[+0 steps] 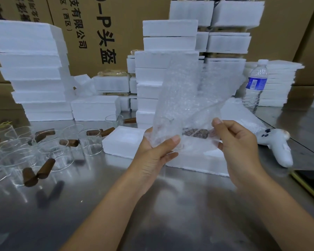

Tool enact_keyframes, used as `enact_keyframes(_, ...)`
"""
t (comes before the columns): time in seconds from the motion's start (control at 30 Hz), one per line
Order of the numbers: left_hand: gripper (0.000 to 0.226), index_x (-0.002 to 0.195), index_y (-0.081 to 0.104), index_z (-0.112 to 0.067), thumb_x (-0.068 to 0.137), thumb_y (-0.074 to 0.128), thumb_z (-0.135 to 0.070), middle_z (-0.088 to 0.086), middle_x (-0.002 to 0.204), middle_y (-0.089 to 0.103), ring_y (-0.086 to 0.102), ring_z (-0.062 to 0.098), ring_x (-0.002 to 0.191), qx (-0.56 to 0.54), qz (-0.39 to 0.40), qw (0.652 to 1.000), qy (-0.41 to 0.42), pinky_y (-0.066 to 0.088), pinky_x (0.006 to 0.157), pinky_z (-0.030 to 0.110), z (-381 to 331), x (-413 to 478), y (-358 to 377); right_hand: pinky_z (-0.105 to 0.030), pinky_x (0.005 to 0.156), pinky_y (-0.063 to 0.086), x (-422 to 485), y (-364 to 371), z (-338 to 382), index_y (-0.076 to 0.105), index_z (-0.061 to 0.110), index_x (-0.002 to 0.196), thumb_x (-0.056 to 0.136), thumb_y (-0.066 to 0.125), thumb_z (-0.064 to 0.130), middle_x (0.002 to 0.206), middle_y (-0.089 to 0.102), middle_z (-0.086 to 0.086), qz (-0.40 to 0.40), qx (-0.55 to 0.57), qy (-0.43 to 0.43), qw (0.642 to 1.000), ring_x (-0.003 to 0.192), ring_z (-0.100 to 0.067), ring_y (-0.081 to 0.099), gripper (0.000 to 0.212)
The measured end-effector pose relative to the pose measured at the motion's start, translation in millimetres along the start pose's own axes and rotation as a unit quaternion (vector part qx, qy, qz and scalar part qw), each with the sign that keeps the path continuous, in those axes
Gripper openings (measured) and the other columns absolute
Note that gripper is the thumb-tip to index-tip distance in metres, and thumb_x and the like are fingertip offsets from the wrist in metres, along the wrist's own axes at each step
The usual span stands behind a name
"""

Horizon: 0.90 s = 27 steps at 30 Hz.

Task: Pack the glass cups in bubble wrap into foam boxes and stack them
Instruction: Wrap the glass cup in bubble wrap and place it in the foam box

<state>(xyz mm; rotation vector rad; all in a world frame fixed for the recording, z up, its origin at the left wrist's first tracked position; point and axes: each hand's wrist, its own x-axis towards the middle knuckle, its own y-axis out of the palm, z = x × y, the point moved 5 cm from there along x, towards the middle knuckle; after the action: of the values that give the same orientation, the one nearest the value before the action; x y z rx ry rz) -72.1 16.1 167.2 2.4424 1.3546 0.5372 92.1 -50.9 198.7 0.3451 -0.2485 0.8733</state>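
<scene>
I hold a clear bubble wrap bag (185, 98) upright over the table. My left hand (158, 153) pinches its lower left edge, and my right hand (237, 147) pinches the lower right edge, pulling its mouth apart. Behind the bag lies an open foam box (123, 142) with a recessed cavity, and a second foam half (198, 160) beside it holds something brown, seen through the wrap. Several glass cups with brown wooden handles (91, 142) stand and lie at the left on the steel table (152, 205).
Stacks of white foam boxes (34, 69) rise at the back left, and more foam box stacks (167, 51) at the centre, in front of cardboard cartons. A water bottle (256, 84) stands at right. A white controller (277, 145) and a dark, yellow-edged flat object (310, 182) lie at right.
</scene>
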Motion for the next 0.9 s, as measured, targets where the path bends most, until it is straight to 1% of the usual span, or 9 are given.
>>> enact_keyframes(0.17, 0.054, 0.113, 0.057, -0.027, 0.062, 0.076, -0.029, -0.008, 0.099, 0.071, 0.067, 0.007, 0.094, 0.118, 0.016, 0.993, 0.007, 0.053, 0.081, 0.023, 0.2, -2.0, 1.3, -0.006, 0.060, 0.043, 2.3, -2.4, 2.6, 0.063, 0.020, 0.072, 0.087, 0.065, 0.026, 0.054, 0.060, 0.018, -0.011, -0.009, -0.025, 1.000, 0.054, 0.006, 0.053, 0.016)
enact_keyframes(0.27, 0.057, 0.114, 0.056, -0.029, 0.062, 0.078, -0.034, -0.015, 0.096, 0.072, 0.067, 0.000, 0.090, 0.199, 0.042, 0.979, 0.019, 0.050, 0.072, 0.014, -0.7, -6.8, 5.9, -0.007, 0.056, 0.041, 2.0, -3.2, 5.6, 0.063, 0.020, 0.074, 0.087, 0.064, 0.016, 0.054, 0.062, 0.015, -0.011, -0.024, -0.045, 0.999, 0.053, 0.004, 0.054, 0.013)
enact_keyframes(0.33, 0.066, 0.119, 0.050, -0.038, 0.060, 0.080, -0.035, -0.017, 0.098, 0.071, 0.067, -0.001, 0.090, 0.229, 0.046, 0.972, 0.022, 0.050, 0.071, 0.011, 0.4, -9.6, 7.7, -0.008, 0.051, 0.041, 0.5, -2.9, 6.3, 0.061, 0.020, 0.074, 0.086, 0.057, 0.001, 0.055, 0.062, 0.014, -0.011, -0.054, -0.059, 0.997, 0.050, 0.004, 0.051, 0.022)
enact_keyframes(0.47, 0.073, 0.117, 0.038, -0.062, 0.063, 0.082, -0.039, -0.013, 0.105, 0.067, 0.066, 0.000, 0.094, 0.280, 0.067, 0.957, 0.041, 0.050, 0.072, 0.012, -1.1, -14.8, 16.2, -0.036, 0.063, 0.054, -4.1, 1.4, 6.0, 0.063, 0.020, 0.071, 0.084, 0.059, 0.001, 0.070, 0.068, 0.003, 0.017, -0.093, -0.062, 0.994, 0.064, -0.014, 0.060, 0.023)
enact_keyframes(0.57, 0.072, 0.118, 0.038, -0.062, 0.067, 0.080, -0.035, -0.015, 0.116, 0.061, 0.064, 0.001, 0.100, 0.299, 0.083, 0.948, 0.070, 0.052, 0.076, 0.015, -2.9, -18.2, 24.2, -0.032, 0.054, 0.051, -5.5, 3.0, 5.8, 0.065, 0.014, 0.073, 0.082, 0.062, 0.004, 0.067, 0.068, 0.001, 0.048, -0.143, -0.094, 0.984, 0.060, -0.017, 0.061, 0.014)
enact_keyframes(0.67, 0.066, 0.118, 0.038, -0.060, 0.069, 0.077, -0.040, -0.019, 0.123, 0.056, 0.060, 0.002, 0.107, 0.323, 0.081, 0.939, 0.091, 0.052, 0.082, 0.019, -3.3, -20.1, 26.7, -0.049, 0.066, 0.053, -7.0, 7.3, 1.3, 0.060, -0.002, 0.080, 0.079, 0.055, 0.001, 0.078, 0.065, -0.018, 0.102, -0.289, -0.118, 0.945, 0.079, -0.038, 0.060, 0.006)
enact_keyframes(0.7, 0.065, 0.118, 0.039, -0.059, 0.067, 0.076, -0.043, -0.018, 0.123, 0.055, 0.059, 0.003, 0.108, 0.332, 0.076, 0.936, 0.092, 0.051, 0.085, 0.021, -3.5, -19.7, 26.3, -0.047, 0.063, 0.051, -9.0, 10.1, 1.5, 0.058, -0.002, 0.076, 0.078, 0.052, 0.001, 0.075, 0.064, -0.014, 0.131, -0.310, -0.137, 0.932, 0.076, -0.035, 0.059, 0.008)
enact_keyframes(0.8, 0.061, 0.112, 0.043, -0.052, 0.059, 0.074, -0.050, -0.010, 0.120, 0.057, 0.061, 0.008, 0.105, 0.337, 0.050, 0.935, 0.097, 0.050, 0.089, 0.030, -4.0, -17.9, 23.9, -0.021, 0.056, 0.036, -22.6, 22.2, 14.2, 0.051, 0.024, 0.060, 0.074, 0.040, 0.012, 0.062, 0.053, 0.014, 0.208, -0.295, -0.207, 0.909, 0.062, -0.004, 0.047, 0.022)
enact_keyframes(0.9, 0.056, 0.099, 0.045, -0.048, 0.051, 0.074, -0.051, 0.003, 0.112, 0.060, 0.064, 0.016, 0.096, 0.331, 0.010, 0.939, 0.099, 0.053, 0.084, 0.036, -5.8, -15.3, 21.1, -0.022, 0.064, 0.040, -28.6, 28.1, 20.4, 0.057, 0.027, 0.071, 0.078, 0.041, 0.024, 0.075, 0.057, 0.015, 0.226, -0.279, -0.247, 0.900, 0.076, -0.002, 0.052, 0.017)
